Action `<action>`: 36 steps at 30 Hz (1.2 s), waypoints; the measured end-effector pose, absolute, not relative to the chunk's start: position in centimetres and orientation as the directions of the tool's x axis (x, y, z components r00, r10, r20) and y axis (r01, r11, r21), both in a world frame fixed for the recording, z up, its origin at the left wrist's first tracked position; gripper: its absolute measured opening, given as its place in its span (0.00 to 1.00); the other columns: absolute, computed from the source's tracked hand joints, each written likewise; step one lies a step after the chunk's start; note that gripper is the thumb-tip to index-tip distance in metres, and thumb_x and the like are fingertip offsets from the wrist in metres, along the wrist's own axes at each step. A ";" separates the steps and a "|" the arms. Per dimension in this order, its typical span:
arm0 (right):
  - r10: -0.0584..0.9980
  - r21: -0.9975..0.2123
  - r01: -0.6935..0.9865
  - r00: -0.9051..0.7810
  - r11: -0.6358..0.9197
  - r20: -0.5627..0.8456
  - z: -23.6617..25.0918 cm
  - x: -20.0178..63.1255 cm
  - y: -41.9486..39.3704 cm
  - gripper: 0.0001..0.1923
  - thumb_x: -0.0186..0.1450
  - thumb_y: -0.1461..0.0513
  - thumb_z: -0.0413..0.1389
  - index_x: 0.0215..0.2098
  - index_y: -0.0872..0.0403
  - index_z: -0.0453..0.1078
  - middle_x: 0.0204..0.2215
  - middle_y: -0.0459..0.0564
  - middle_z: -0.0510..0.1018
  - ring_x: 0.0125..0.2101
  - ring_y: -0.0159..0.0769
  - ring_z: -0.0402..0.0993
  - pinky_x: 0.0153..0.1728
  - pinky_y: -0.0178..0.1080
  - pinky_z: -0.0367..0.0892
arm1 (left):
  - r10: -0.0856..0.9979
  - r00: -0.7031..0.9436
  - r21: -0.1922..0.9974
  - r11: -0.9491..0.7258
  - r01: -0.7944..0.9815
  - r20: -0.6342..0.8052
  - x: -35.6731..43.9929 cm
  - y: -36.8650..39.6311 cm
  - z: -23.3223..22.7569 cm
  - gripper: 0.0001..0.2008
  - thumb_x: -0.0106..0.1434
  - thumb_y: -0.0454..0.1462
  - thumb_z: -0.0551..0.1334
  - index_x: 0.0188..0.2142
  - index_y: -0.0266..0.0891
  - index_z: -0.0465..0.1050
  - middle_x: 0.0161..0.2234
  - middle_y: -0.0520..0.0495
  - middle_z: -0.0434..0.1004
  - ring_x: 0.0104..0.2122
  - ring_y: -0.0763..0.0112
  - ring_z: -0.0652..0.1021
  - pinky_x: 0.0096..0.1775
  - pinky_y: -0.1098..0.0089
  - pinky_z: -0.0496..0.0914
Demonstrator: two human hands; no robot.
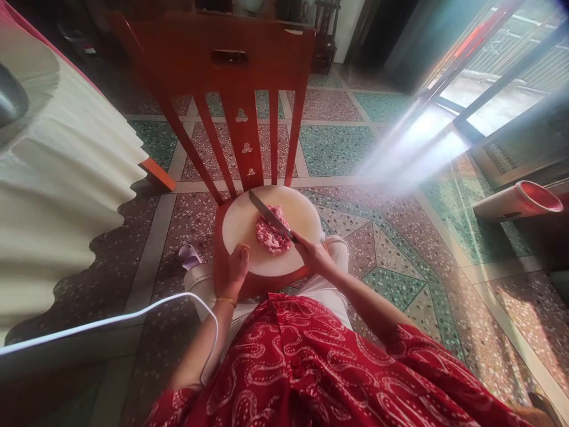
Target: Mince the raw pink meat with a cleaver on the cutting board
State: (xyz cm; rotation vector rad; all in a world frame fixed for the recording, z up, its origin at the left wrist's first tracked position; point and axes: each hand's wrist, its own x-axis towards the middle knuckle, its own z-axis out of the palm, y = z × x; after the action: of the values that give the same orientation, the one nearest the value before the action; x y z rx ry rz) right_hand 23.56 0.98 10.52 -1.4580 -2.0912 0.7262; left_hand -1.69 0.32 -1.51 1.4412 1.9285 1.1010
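Note:
A round white cutting board (306,219) lies on the seat of a red-brown wooden chair (262,287) in front of my knees. Near its middle is a patch of pink minced meat (272,243). My right hand (315,255) is closed around the dark handle of a kitchen knife (269,214). The blade lies across the meat, its tip toward the back left of the board. My left hand (239,262) is curled into a fist at the board's front left edge, and nothing shows in its fingers.
The chair's slatted back (246,118) rises behind the board. On the left hangs a cream tablecloth (66,196), and a white cable (111,318) crosses to my left arm. A light-coloured bucket (511,204) stands at the right, below a bright doorway (480,89).

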 end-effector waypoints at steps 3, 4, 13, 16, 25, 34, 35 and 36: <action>0.907 -0.678 0.603 -0.295 0.421 0.302 11.4 23.1 1.3 0.26 0.67 0.62 0.45 0.64 0.51 0.54 0.54 0.52 0.70 0.50 0.39 0.71 0.49 0.39 0.66 | 0.942 -0.328 0.846 0.121 0.520 0.067 -1.6 0.2 -1.7 0.13 0.62 0.37 0.48 0.35 0.37 0.70 0.22 0.51 0.70 0.22 0.74 0.69 0.27 0.74 0.63; 0.905 -0.673 0.605 -0.282 0.424 0.317 11.1 23.0 1.3 0.26 0.67 0.62 0.45 0.64 0.52 0.53 0.54 0.53 0.70 0.50 0.39 0.70 0.50 0.39 0.66 | 0.942 -0.329 0.848 0.120 0.515 0.067 -1.6 0.2 -1.8 0.13 0.62 0.38 0.48 0.35 0.37 0.70 0.23 0.51 0.70 0.23 0.74 0.70 0.28 0.74 0.63; 0.953 -0.713 0.636 -0.251 0.295 0.170 11.5 23.2 1.9 0.25 0.67 0.61 0.46 0.62 0.47 0.57 0.51 0.47 0.74 0.49 0.38 0.72 0.48 0.39 0.67 | 0.943 -0.331 0.832 0.150 0.535 0.043 -1.6 0.1 -1.7 0.14 0.62 0.38 0.49 0.36 0.37 0.72 0.24 0.50 0.71 0.23 0.73 0.70 0.28 0.73 0.63; 0.923 -0.709 0.592 -0.216 0.382 0.317 11.3 23.0 2.2 0.26 0.67 0.62 0.44 0.64 0.51 0.53 0.55 0.49 0.69 0.53 0.37 0.67 0.53 0.39 0.63 | 0.936 -0.350 0.818 0.177 0.547 0.032 -1.5 0.1 -1.7 0.14 0.62 0.38 0.49 0.36 0.37 0.72 0.23 0.50 0.71 0.22 0.74 0.69 0.27 0.73 0.61; 0.954 -0.716 0.632 -0.238 0.296 0.185 11.3 22.6 2.5 0.25 0.67 0.61 0.46 0.63 0.49 0.56 0.53 0.48 0.71 0.49 0.37 0.71 0.50 0.38 0.65 | 0.945 -0.317 0.847 0.103 0.522 0.081 -1.6 0.2 -2.0 0.14 0.62 0.39 0.49 0.36 0.38 0.71 0.26 0.49 0.72 0.26 0.73 0.72 0.30 0.73 0.64; 0.963 -0.686 0.708 -0.268 0.169 -0.039 9.9 22.2 1.9 0.23 0.66 0.61 0.47 0.59 0.50 0.62 0.44 0.49 0.78 0.42 0.40 0.76 0.44 0.40 0.70 | 0.941 -0.328 0.831 0.111 0.545 0.090 -1.7 0.1 -2.0 0.14 0.62 0.38 0.49 0.35 0.37 0.72 0.24 0.50 0.72 0.25 0.72 0.71 0.29 0.73 0.64; 0.965 -0.702 0.685 -0.264 0.195 0.011 10.5 22.2 2.0 0.23 0.66 0.61 0.47 0.60 0.49 0.61 0.46 0.48 0.77 0.44 0.40 0.75 0.46 0.39 0.69 | 0.941 -0.325 0.833 0.107 0.542 0.091 -1.6 0.1 -2.0 0.14 0.62 0.38 0.49 0.35 0.37 0.72 0.24 0.49 0.72 0.25 0.73 0.71 0.29 0.73 0.64; 0.963 -0.717 0.655 -0.257 0.237 0.084 11.2 22.1 2.1 0.24 0.67 0.61 0.46 0.61 0.49 0.59 0.48 0.48 0.76 0.46 0.39 0.74 0.47 0.39 0.68 | 0.941 -0.327 0.835 0.108 0.540 0.090 -1.6 0.2 -2.0 0.13 0.62 0.38 0.49 0.35 0.37 0.72 0.25 0.49 0.72 0.25 0.73 0.71 0.29 0.74 0.64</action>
State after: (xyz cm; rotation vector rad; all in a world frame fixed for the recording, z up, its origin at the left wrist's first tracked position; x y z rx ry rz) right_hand 22.10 2.15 11.21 -1.4755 -1.9937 0.7725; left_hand -1.61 0.17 -2.05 1.4380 1.9212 1.1233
